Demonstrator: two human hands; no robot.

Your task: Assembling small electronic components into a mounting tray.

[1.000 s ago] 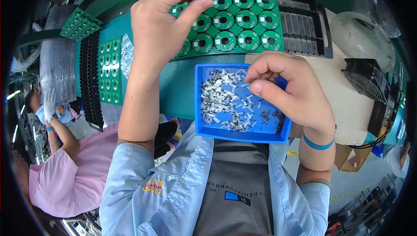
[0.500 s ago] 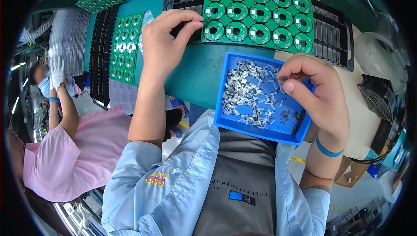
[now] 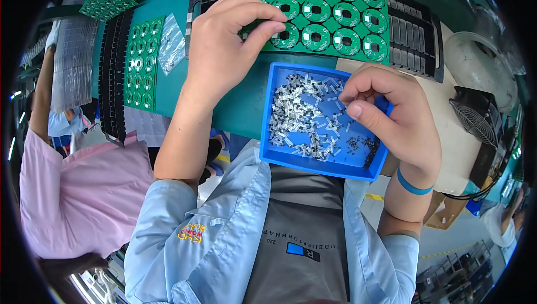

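Note:
Over the left part of a green circuit board panel (image 3: 358, 45) with round boards, my left hand (image 3: 224, 41) is closed in a pinch. Its fingertips meet at one of the round boards; anything between them is too small to make out. My right hand (image 3: 400, 116) hovers above the right side of a blue tray (image 3: 321, 171), thumb and forefinger curled close together. What it holds, if anything, is hidden. Inside the tray lie many small clear-and-black pieces (image 3: 296, 113), with tiny black bits (image 3: 370, 150) gathered in the near right corner.
The panel rests on a black slotted rack (image 3: 413, 35). Left of it are a clear plastic bag (image 3: 172, 45) and another green panel (image 3: 142, 63) beside a black rack (image 3: 112, 74). A black fan (image 3: 478, 116) stands at right. A co-worker in a pink shirt (image 3: 84, 192) is at left.
My left hand has moved rightward along the panel, from its left edge onto the round boards. My right hand stays over the tray. The whole view has shifted slightly; the co-worker's arm has moved.

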